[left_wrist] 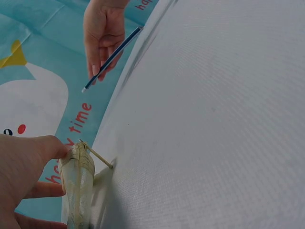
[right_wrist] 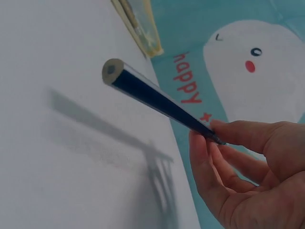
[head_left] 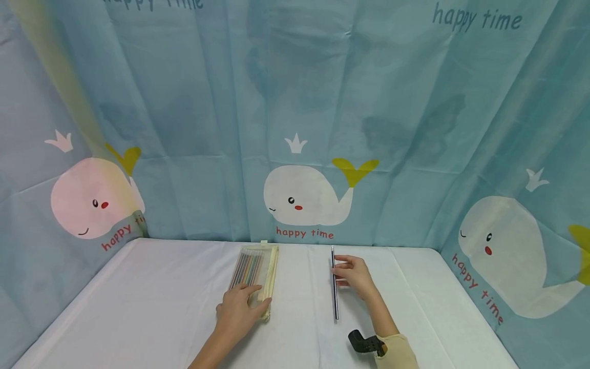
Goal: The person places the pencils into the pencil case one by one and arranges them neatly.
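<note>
A dark blue pencil with pale stripes [head_left: 335,292] is pinched between the thumb and fingertips of my right hand [head_left: 355,274]. In the right wrist view its flat, unsharpened end faces the camera, and the pencil [right_wrist: 155,98] casts a shadow on the white cloth. My left hand [head_left: 239,310] rests over the near part of a see-through pencil pouch [head_left: 273,266] with cream edges, its thumb at the right edge. Several coloured pencils [head_left: 246,269] lie side by side inside. The left wrist view has the pouch [left_wrist: 78,186] edge-on, with a zip pull [left_wrist: 100,156] sticking out.
A white cloth [head_left: 152,302] covers the table. Behind and beside it hangs a blue curtain [head_left: 295,102] printed with whales. A black wrist mount [head_left: 364,342] sits by the right sleeve [head_left: 397,351].
</note>
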### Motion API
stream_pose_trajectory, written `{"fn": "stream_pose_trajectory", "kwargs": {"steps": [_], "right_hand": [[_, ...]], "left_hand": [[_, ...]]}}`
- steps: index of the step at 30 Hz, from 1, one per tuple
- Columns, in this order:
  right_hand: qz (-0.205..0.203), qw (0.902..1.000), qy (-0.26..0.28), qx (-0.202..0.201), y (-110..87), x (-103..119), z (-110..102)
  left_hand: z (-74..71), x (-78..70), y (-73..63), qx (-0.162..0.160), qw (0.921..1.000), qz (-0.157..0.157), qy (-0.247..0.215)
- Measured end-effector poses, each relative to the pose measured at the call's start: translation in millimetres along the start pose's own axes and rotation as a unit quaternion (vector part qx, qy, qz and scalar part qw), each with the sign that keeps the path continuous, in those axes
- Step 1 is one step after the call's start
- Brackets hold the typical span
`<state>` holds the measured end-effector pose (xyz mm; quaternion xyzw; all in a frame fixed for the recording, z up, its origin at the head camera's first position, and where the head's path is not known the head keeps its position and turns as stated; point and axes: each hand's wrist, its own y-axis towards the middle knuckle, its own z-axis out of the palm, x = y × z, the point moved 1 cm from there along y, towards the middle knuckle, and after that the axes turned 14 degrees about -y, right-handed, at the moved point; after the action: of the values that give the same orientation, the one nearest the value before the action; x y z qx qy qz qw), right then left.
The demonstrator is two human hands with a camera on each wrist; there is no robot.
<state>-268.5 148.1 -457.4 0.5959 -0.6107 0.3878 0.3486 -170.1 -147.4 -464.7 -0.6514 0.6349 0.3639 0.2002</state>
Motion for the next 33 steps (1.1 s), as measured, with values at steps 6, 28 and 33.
{"fn": "stream_pose_trajectory", "kwargs": {"steps": [6,28,33], "right_hand": [[-0.007,0.9999,0.008,-0.001,-0.3,3,8],[-0.032,0.9992,-0.005,0.024,-0.7,16,38],[-0.041,0.9986,-0.005,0.034,1.0,19,44]], "left_hand": [[-0.1,1.4,1.1,0.001,1.0000,-0.001,0.001],[0.0,0.2,0.9,0.002,1.0000,0.001,-0.001],[-0.1,-0.6,0.6,0.001,1.0000,0.001,-0.002]]}}
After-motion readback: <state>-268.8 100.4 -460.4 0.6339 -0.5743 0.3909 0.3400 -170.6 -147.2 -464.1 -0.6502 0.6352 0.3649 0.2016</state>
